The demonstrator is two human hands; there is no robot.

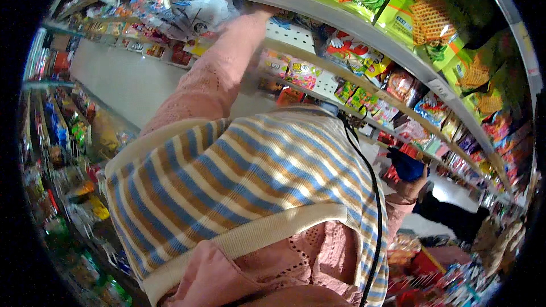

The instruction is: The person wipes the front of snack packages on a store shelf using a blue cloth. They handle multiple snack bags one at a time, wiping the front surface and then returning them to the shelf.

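My left arm, in a pink sleeve, reaches up to the store shelf. My left hand goes in under the metal shelf edge; its fingers are hidden there among packets, so its grip does not show. Close by on the left lie clear plastic packs. A white perforated shelf panel is just below and right of the hand. Low on the right, my right hand holds a dark blue bundle that looks like cloth.
Green snack bags fill the upper shelf. Lower shelf tiers carry pink candy packets and other bagged goods. Another goods rack stands on the left, past the pale floor. A black cable hangs down my striped vest.
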